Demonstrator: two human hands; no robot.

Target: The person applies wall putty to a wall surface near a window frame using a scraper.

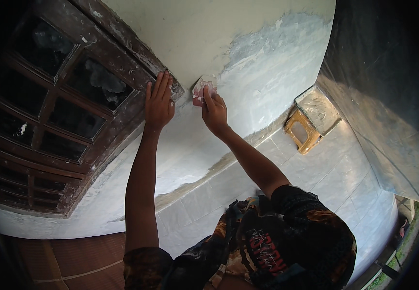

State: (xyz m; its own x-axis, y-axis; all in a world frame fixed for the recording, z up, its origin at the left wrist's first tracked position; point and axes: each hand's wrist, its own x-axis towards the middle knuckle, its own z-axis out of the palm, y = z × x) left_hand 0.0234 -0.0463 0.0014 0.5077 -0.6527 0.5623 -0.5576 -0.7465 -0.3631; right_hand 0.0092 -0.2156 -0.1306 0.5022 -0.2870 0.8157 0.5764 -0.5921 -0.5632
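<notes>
My left hand (159, 105) lies with its fingers stretched out against the corner of a dark brown wooden window frame (108, 41). It holds nothing. Just to its right, my right hand (214, 112) grips a reddish putty scraper (202, 91) smeared with pale filler, the index finger laid along it. The scraper is against the cream wall (185, 34), close to the frame's corner. Whitish-grey filler (267, 58) covers a broad patch of that wall to the right of the scraper. The fingers of my right hand partly hide the tool's handle end.
A yellow plastic stool (296, 126) stands by the wall's foot at the right, with a tray of pale filler (318, 110) beside or on it. Grey tiles (335, 166) cover the floor. Another wall (378, 96) rises at the right. The window's glass panes (76, 116) fill the left.
</notes>
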